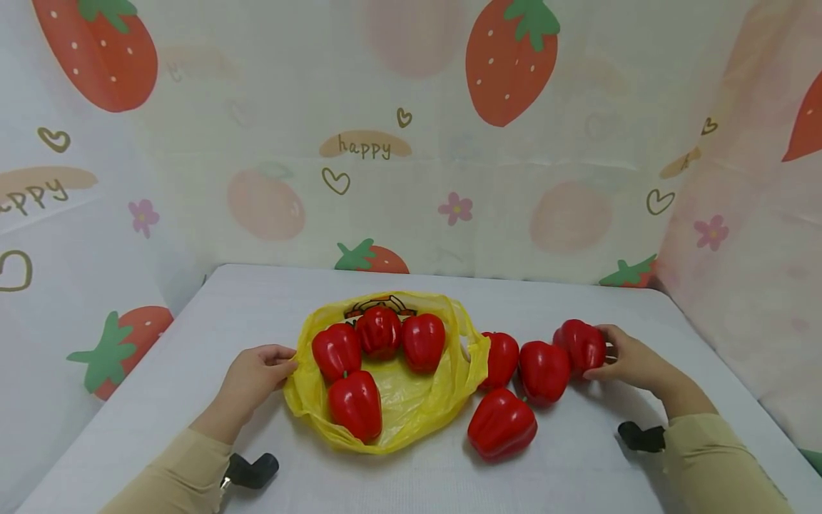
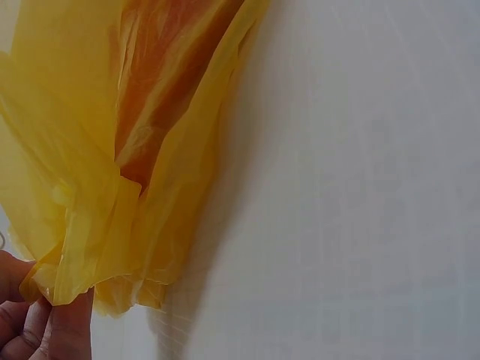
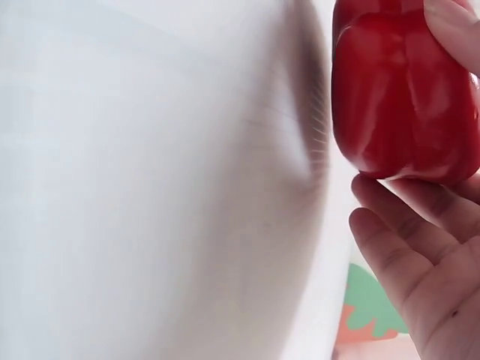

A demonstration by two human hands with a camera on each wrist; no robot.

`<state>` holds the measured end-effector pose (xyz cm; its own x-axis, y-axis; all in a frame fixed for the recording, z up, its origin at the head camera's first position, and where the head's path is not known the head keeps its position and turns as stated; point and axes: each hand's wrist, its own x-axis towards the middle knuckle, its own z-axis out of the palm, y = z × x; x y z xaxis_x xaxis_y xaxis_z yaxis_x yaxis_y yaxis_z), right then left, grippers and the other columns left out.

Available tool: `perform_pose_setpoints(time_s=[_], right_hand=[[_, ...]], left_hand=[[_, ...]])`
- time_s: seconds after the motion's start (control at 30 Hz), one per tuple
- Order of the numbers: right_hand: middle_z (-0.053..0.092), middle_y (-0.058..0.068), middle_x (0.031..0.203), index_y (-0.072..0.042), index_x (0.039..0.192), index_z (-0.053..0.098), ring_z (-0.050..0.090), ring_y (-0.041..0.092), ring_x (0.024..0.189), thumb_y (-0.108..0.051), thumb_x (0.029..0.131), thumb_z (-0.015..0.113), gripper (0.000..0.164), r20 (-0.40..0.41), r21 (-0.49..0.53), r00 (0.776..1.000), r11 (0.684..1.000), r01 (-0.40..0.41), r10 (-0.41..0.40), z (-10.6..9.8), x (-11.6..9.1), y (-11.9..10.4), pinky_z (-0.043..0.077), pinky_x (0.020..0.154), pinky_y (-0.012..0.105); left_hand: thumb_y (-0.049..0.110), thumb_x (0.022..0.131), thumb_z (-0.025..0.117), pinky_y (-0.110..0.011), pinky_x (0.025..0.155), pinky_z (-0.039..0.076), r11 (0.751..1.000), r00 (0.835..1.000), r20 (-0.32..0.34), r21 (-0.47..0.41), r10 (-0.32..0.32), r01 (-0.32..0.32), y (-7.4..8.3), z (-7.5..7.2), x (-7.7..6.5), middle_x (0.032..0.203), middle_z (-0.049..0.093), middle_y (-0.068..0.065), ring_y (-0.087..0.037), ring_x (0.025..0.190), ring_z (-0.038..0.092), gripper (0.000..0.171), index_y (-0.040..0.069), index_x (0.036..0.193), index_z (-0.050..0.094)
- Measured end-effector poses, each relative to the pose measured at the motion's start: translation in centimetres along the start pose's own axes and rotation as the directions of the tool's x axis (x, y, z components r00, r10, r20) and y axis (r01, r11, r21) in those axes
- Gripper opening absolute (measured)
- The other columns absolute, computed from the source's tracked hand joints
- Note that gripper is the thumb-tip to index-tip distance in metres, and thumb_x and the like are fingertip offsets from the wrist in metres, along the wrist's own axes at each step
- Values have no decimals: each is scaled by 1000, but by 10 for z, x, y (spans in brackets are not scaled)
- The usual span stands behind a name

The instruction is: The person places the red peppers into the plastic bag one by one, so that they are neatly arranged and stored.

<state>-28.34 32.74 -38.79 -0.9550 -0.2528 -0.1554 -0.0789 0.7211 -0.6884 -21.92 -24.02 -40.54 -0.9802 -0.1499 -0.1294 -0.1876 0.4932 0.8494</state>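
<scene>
A yellow plastic bag (image 1: 424, 410) lies spread with its mouth facing up, several red bell peppers (image 1: 379, 333) inside it. At its left rim my left hand (image 1: 257, 378) pinches the plastic between thumb and fingers; the left wrist view shows the gathered bag edge (image 2: 75, 255) in the fingertips. My right hand (image 1: 632, 363) grips the rightmost bell pepper (image 1: 580, 346), thumb on the near side and fingers behind. In the right wrist view that pepper (image 3: 405, 90) is glossy, with the thumb on it and fingers at its end.
Outside the bag's right side are more bell peppers: one partly behind the rim (image 1: 501, 359), one beside the held pepper (image 1: 544, 371), and one nearer the front (image 1: 502, 425). The white table (image 1: 411, 485) meets strawberry-printed cloth walls (image 1: 411, 214) at the back and sides.
</scene>
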Motion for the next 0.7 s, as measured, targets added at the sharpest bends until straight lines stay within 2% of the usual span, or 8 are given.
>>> perform_pose_setpoints(time_s=[0.3,0.7], right_hand=[[38,25,131,2,137,23,39,45,117,-32,74,74,88,0,-37,1000,999,23,-23,-16,-2,-8,53,78,43],[42,24,127,1,136,25,43,47,114,-27,73,76,85,-20,-42,991,990,131,-132,-32,-1,-32,54,75,42]], left_hand=[[19,89,58,-31,76,54,1000,1000,1,-6,6,-6,1,-1,0,96,66,-10,-16,82,61,29,0,111,61],[18,89,57,-30,75,54,1000,1000,1,-13,-3,3,1,-1,-1,96,65,-11,-16,81,61,29,-1,111,60]])
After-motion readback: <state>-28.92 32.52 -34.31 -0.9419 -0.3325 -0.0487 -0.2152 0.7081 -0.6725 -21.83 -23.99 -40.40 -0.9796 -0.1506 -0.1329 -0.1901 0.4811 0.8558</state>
